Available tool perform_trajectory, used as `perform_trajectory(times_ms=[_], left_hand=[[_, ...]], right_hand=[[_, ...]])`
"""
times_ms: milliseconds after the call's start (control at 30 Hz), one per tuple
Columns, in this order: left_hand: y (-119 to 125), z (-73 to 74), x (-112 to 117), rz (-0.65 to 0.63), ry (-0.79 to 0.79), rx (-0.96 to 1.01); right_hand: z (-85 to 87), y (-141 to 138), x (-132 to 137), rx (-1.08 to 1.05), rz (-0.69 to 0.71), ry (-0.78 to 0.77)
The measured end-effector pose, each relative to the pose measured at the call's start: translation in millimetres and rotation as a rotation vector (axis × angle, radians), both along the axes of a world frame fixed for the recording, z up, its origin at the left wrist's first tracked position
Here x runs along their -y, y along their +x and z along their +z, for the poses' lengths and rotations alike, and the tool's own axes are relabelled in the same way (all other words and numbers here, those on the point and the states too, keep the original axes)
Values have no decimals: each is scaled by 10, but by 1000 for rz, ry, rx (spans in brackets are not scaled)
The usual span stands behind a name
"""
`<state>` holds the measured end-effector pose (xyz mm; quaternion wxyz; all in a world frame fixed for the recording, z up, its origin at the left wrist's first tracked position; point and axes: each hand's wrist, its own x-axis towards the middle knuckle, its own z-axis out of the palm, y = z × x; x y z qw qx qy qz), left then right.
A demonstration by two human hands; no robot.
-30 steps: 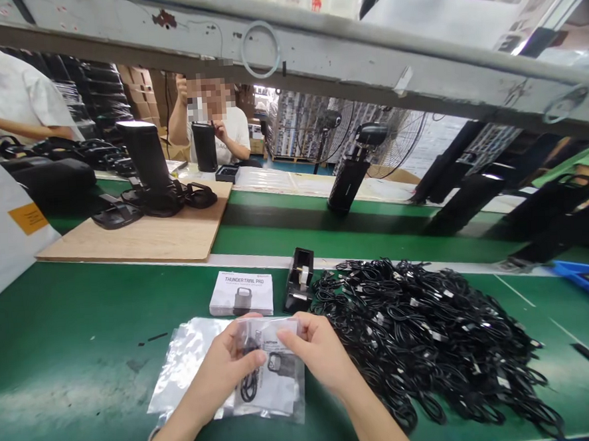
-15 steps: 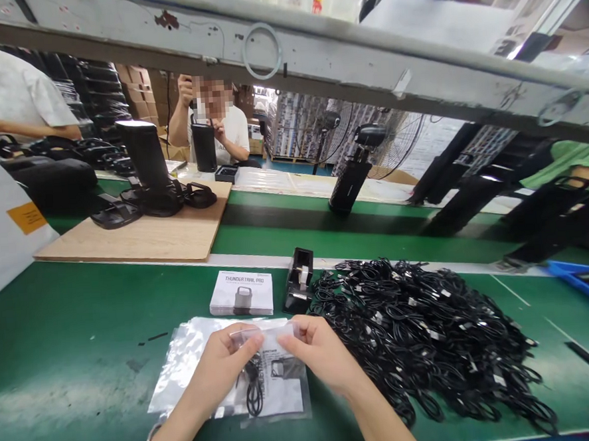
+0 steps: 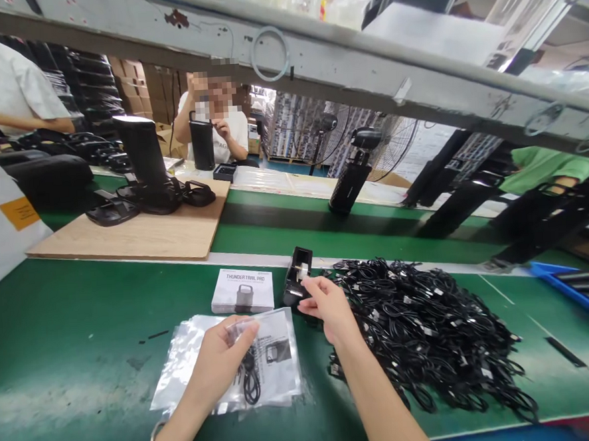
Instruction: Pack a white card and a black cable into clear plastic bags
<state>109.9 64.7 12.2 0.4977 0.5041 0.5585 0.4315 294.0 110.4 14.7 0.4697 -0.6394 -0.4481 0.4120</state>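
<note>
Clear plastic bag [image 3: 270,362] with a coiled black cable [image 3: 251,383] inside is pinched at its top edge by the left hand [image 3: 218,358], while the right hand [image 3: 327,309], fingers half-closed, sits at a black tape dispenser [image 3: 298,280] just ahead, any grip too unclear to tell.

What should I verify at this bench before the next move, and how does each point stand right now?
1. Left hand on the top edge of the clear plastic bag: ok.
2. Black cable coil and printed leaflet inside the bag: ok.
3. Bag mouth sealed: cannot tell, the left hand covers it.
4. Right hand in contact with the tape dispenser: cannot tell, the fingertips are right at it.
5. Dispenser upright, with its tape roll showing: ok.
6. Pile of black cables apart from the bag: ok.
</note>
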Motion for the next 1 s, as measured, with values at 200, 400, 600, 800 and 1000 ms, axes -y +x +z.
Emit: perform_trajectory(times_ms=[200, 400, 600, 800, 1000], left_hand=[[-22, -63, -36, -54, -17, 14], [-33, -75, -39, -8, -6, -13], [17, 14, 21, 5, 46, -48], [68, 38, 101, 47, 14, -41], [-225, 115, 153, 150, -37, 56]], right_hand=[[-133, -152, 254, 158, -8, 132], [-152, -38, 471, 521, -14, 132], [6, -314, 667, -88, 363, -67], [-132, -476, 563, 248, 324, -149], [-142, -242, 556, 822, 199, -118]])
